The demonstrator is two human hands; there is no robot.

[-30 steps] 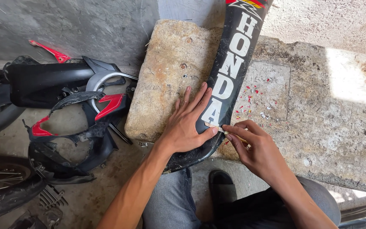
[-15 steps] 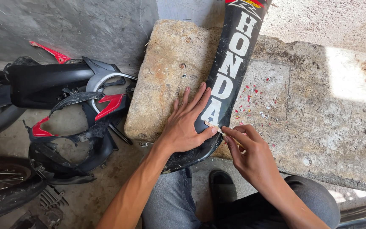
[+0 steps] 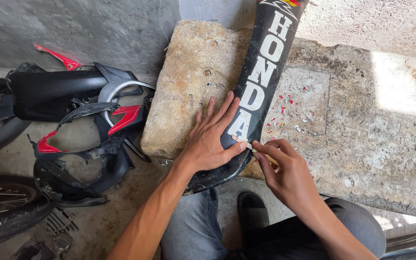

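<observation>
R hand (image 3: 290, 175) | edged closer to L thumb | blade tip now under white decal (image 3: 261, 72)

A heap of black motorcycle fairing pieces (image 3: 80, 144) lies on the concrete floor (image 3: 97, 29) at the left — 2 of them carry red inserts (image 3: 123, 118). A separate red plastic strip (image 3: 56, 55) rests above the heap, against the grey floor. Part of a spoked wheel (image 3: 1, 202) with its tyre shows at the lower left edge. Small red and white flakes (image 3: 287, 113) are scattered over the rough stone slab (image 3: 362, 125) to the right — a bright patch of sunlight (image 3: 403, 84) falls on it.
</observation>
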